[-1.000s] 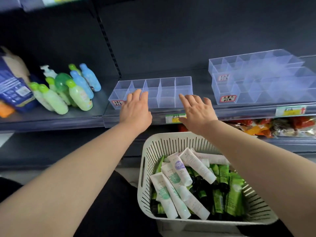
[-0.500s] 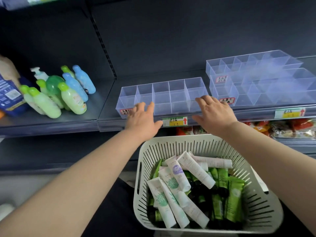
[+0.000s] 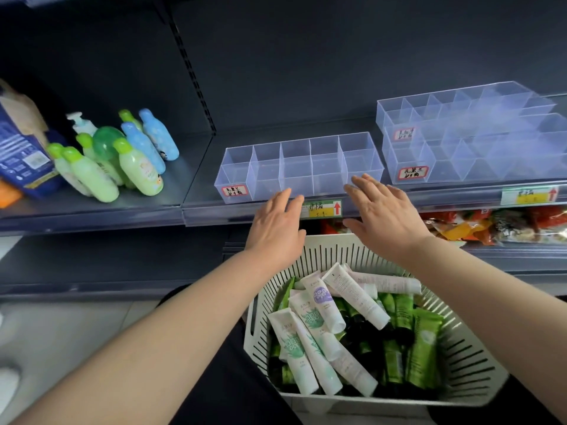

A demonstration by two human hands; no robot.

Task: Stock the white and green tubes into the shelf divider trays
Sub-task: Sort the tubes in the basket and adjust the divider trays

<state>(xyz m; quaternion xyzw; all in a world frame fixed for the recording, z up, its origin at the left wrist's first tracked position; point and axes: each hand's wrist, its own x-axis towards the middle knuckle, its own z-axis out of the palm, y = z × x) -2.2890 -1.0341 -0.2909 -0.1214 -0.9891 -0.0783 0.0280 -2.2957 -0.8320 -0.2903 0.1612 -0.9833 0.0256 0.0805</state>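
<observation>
A clear divider tray (image 3: 299,167) with empty compartments and a red-framed label stands at the shelf's front edge. My left hand (image 3: 276,228) is flat with straight fingers, its fingertips just below the tray's front wall. My right hand (image 3: 383,216) is spread flat too, fingertips at the tray's front right corner. Neither hand holds anything. Below them a white slotted basket (image 3: 469,363) holds several white tubes (image 3: 310,338) and several green tubes (image 3: 423,351) lying in a heap.
Two more clear divider trays (image 3: 478,142), stacked, stand on the shelf to the right. Green and blue bottles (image 3: 122,161) lie on the left shelf beside a blue pack (image 3: 21,154). A yellow price tag (image 3: 322,208) marks the shelf rail. Snack packets (image 3: 491,222) fill the lower shelf.
The clear tray has shifted rightward along the shelf, closer to the stacked trays. Both hands have drawn back from the tray's front to the shelf edge.
</observation>
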